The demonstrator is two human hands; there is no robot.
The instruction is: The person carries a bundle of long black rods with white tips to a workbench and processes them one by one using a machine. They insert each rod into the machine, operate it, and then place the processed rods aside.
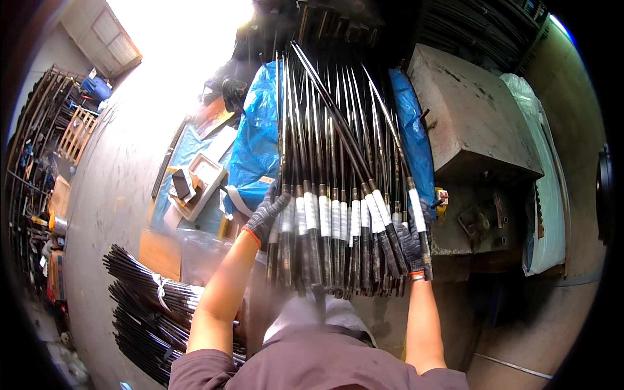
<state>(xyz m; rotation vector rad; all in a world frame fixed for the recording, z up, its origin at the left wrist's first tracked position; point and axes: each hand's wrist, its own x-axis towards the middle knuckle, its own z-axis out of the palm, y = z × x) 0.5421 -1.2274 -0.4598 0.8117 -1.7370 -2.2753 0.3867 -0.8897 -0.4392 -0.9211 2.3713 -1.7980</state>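
Long black tapered rods (331, 156) with white bands near their thick ends lie side by side in front of me, thick ends toward me. Some cross over the others at a slant. My left hand (265, 216), in a dark grey glove with an orange cuff, rests against the left side of the bundle, its fingers stretched out and apart. My right hand (409, 248), gloved alike, is at the right side near the thick ends. A banded rod (417, 214) passes between its fingers, which close round it; other rods partly hide this hand.
Blue plastic sheeting (257, 143) hangs on both sides of the rods. A metal box (481, 117) stands at right. A white tray (207, 174) sits at left. Tied bundles of black rods (146, 312) lie at lower left. Cluttered racks (36, 156) line the far left.
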